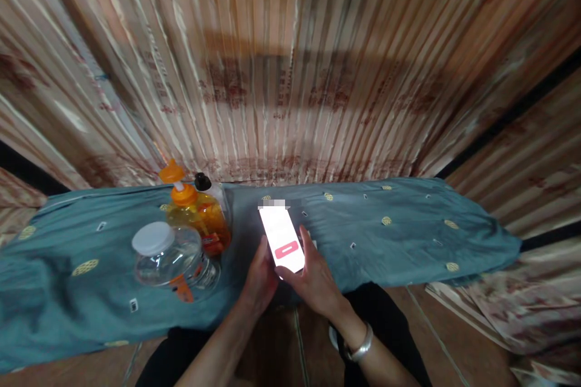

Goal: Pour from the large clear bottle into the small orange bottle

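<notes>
A smartphone [280,233] with a bright white screen and a red button near its lower end is held between my two hands. My left hand [261,278] is closed round its left edge, with most of the fingers hidden behind it. My right hand [313,275] grips the right edge and lower corner, its thumb lying over the bottom of the screen. Left of the phone stand a clear plastic jar [166,269] with a white lid, an orange pump bottle [204,221] of amber liquid, and a black-capped clear bottle [218,193] partly hidden behind it.
A teal cloth [385,254] with small pineapple prints covers the long table before me. Patterned curtains [281,84] hang behind it and along both sides, with dark bars [490,124] crossing at the right. Below are my knees and the tiled floor [422,320].
</notes>
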The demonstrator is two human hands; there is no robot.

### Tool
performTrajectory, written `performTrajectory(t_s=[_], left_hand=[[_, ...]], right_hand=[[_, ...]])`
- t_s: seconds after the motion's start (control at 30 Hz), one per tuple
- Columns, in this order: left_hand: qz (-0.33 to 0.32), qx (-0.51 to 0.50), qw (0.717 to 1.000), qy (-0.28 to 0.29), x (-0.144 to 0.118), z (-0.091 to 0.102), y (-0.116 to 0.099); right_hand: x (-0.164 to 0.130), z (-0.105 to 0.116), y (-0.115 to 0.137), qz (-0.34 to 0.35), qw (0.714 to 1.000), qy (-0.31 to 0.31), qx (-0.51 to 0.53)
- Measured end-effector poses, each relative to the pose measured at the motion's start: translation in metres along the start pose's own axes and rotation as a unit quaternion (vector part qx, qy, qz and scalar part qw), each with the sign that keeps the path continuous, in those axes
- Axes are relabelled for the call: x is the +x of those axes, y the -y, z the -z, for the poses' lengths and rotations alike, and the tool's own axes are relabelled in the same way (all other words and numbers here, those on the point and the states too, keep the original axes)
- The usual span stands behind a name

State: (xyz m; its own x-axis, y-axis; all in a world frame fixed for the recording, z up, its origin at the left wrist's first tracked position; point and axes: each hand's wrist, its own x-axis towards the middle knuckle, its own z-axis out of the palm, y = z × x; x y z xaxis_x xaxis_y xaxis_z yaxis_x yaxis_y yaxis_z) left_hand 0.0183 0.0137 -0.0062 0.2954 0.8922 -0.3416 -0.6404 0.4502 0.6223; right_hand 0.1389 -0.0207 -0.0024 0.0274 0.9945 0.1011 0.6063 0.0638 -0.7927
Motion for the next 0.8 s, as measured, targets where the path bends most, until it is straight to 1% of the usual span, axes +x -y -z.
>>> performTrajectory(t_s=[0.1,0.2,0.3,0.37,0.47,0.57,0.63,0.73,0.77,0.8], left_hand=[[0.005,0.012,1.000,0.010,0.005,-0.001,0.007],[-0.004,0.030,0.999,0.020,0.006,-0.001,0.014],[-0.010,0.068,0.997,0.033,0.008,0.002,0.019],[-0.017,0.110,0.993,0.046,0.011,0.006,0.022],[-0.031,0.192,0.978,0.070,0.017,0.014,0.024],[-0.035,0.260,0.961,0.086,0.021,0.022,0.021],[-0.042,0.293,0.951,0.087,0.022,0.026,0.018],[-0.062,0.330,0.939,0.072,0.020,0.028,0.013],[-0.068,0.338,0.936,0.065,0.019,0.029,0.011],[-0.073,0.344,0.934,0.057,0.017,0.028,0.009]], right_hand=[[-0.003,-0.010,-0.004,0.007,0.999,-0.032,-0.019],[-0.003,-0.015,-0.007,0.007,0.998,-0.062,-0.030],[-0.005,-0.012,-0.010,-0.016,0.997,-0.077,-0.015],[-0.009,-0.003,-0.014,-0.037,0.997,-0.074,0.006],[-0.019,0.019,-0.027,-0.047,0.996,-0.075,0.019],[-0.028,0.051,-0.053,-0.060,0.992,-0.110,-0.006],[-0.031,0.077,-0.077,-0.083,0.984,-0.153,-0.035],[-0.029,0.120,-0.120,-0.123,0.968,-0.202,-0.078],[-0.026,0.134,-0.135,-0.138,0.962,-0.212,-0.098],[-0.024,0.149,-0.150,-0.168,0.950,-0.234,-0.119]])
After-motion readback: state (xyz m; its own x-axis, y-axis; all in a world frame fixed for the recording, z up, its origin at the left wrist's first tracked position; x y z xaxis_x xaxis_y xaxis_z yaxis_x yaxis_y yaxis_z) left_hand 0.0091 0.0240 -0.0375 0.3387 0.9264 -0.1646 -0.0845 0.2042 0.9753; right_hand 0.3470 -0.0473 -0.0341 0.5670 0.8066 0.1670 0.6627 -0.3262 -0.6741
